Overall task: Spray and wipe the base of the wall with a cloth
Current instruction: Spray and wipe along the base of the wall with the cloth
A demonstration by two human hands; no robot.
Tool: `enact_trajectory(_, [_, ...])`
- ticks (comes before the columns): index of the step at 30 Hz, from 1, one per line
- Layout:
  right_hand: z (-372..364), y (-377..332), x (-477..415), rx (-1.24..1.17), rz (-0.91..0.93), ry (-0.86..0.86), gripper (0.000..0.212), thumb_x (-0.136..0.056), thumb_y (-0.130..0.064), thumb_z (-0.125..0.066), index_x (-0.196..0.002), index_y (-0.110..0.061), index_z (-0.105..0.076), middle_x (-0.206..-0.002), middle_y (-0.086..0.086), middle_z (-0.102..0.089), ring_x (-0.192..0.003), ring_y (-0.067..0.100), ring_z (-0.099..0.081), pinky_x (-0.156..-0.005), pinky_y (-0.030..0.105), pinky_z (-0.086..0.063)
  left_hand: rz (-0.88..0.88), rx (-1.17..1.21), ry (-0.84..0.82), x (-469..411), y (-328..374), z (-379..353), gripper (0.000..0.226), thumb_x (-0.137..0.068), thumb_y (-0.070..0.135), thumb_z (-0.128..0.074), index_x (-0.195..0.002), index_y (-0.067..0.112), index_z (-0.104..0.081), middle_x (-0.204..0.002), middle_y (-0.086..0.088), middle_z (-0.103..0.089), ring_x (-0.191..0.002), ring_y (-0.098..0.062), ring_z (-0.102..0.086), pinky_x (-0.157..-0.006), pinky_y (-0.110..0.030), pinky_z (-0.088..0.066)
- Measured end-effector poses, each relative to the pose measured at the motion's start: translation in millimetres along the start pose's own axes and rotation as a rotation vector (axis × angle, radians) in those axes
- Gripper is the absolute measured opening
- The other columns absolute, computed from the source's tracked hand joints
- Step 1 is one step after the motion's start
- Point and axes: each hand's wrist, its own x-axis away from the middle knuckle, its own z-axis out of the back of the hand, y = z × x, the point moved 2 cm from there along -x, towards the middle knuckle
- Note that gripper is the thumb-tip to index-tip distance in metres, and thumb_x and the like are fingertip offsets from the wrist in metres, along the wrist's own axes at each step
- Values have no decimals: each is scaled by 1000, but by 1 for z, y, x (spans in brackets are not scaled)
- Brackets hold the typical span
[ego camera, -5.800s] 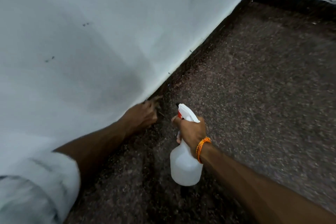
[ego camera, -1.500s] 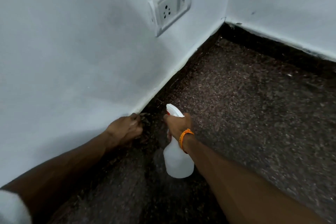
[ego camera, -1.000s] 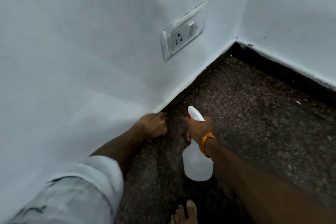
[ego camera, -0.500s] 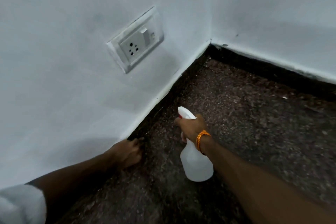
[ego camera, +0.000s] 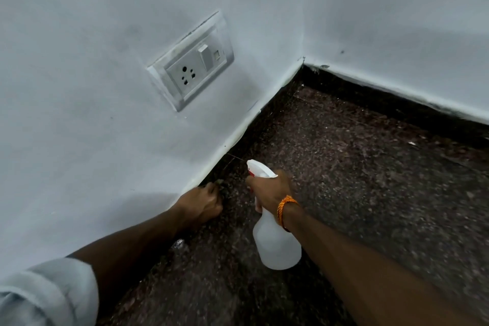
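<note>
Down in the room's corner, two smooth white-painted walls [ego camera: 79,114] meet one dark, speckled stone floor [ego camera: 370,180]. One rectangular grey socket plate [ego camera: 190,71] with a single rocker switch sits on the left wall. One rounded, translucent plastic spray bottle [ego camera: 276,246] has a white trigger head. Of the two hands, the right hand [ego camera: 270,188] grips the bottle's neck, one braided orange band [ego camera: 285,209] on its wrist. The left hand [ego camera: 201,201], at the base of the wall [ego camera: 232,140], curls its fingers on a dark cloth [ego camera: 220,183], only a crumpled scrap showing.
</note>
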Motion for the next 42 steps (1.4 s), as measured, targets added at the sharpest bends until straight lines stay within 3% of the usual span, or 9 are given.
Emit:
enact_trajectory(4, [-1, 9, -6, -42, -13, 39, 14, -83, -13, -69, -89, 0, -66, -52, 13, -58, -34, 17, -51, -42, 24, -47, -13, -39, 144, -41, -17, 29, 26, -80, 19, -58, -96, 7, -75, -113, -27, -66, -79, -27, -65, -55, -30, -52])
enact_trajectory(8, [12, 10, -12, -61, -7, 87, 10, -87, -13, -69, -94, -10, -64, -59, 20, -60, -41, 22, -52, -45, 26, -48, 82, -11, 248, -80, -45, 74, 11, -62, 25, -79, -70, 18, -75, -75, -5, -71, -67, -17, -66, -49, -22, -48])
enact_trajectory(13, [28, 13, -26, -70, -39, 97, 42, -86, -19, -73, -122, -5, -55, -57, 15, -62, -35, 17, -53, -42, 24, -46, 3, -7, 117, -45, -12, 27, 32, -71, 16, -47, -74, 7, -78, -93, -24, -72, -69, -28, -66, -42, -27, -46])
enact_trajectory(17, [35, 9, -32, -98, -6, 125, 26, -87, -18, -72, -100, -8, -52, -56, 14, -61, -39, 20, -53, -47, 26, -47, 77, 23, 173, -74, -36, 49, 29, -57, 17, -73, -83, 4, -76, -95, -23, -71, -67, -29, -65, -42, -28, -47])
enact_trajectory(20, [35, 1, -32, -112, 23, 155, 24, -87, -14, -71, -79, -18, -49, -61, 19, -62, -45, 24, -54, -55, 33, -51, 168, 92, 290, -102, -52, 74, 12, -67, 9, -65, -74, 6, -74, -72, -14, -67, -62, -26, -63, -40, -27, -45])
enact_trajectory(27, [34, -19, -45, -106, 49, 169, 17, -83, -15, -70, -96, -5, -66, -51, 14, -59, -35, 19, -52, -43, 26, -47, 33, 91, 184, -78, -28, 33, 23, -63, 9, -62, -80, 3, -76, -95, -24, -71, -60, -27, -60, -38, -27, -42])
enact_trajectory(32, [39, -20, -49, -160, 1, 194, 36, -81, -18, -71, -111, -1, -62, -63, 16, -64, -40, 20, -56, -44, 26, -49, 81, 93, 287, -95, -41, 51, 17, -63, 5, -62, -76, 2, -73, -77, -17, -68, -63, -27, -62, -42, -27, -45])
enact_trajectory(36, [47, -20, -53, -161, 31, 189, 10, -82, -14, -71, -88, -17, -64, -59, 13, -62, -44, 21, -55, -48, 30, -50, 98, 75, 393, -136, -56, 63, 24, -72, 0, -47, -69, 3, -70, -68, -15, -65, -60, -27, -60, -41, -27, -44])
enact_trajectory(42, [64, -24, -72, -185, 25, 232, 19, -87, -14, -73, -79, -17, -55, -64, 18, -64, -45, 22, -56, -48, 30, -50, 230, 99, 449, -200, -79, 86, 18, -69, -5, -54, -73, 0, -71, -78, -21, -69, -64, -30, -62, -45, -29, -48])
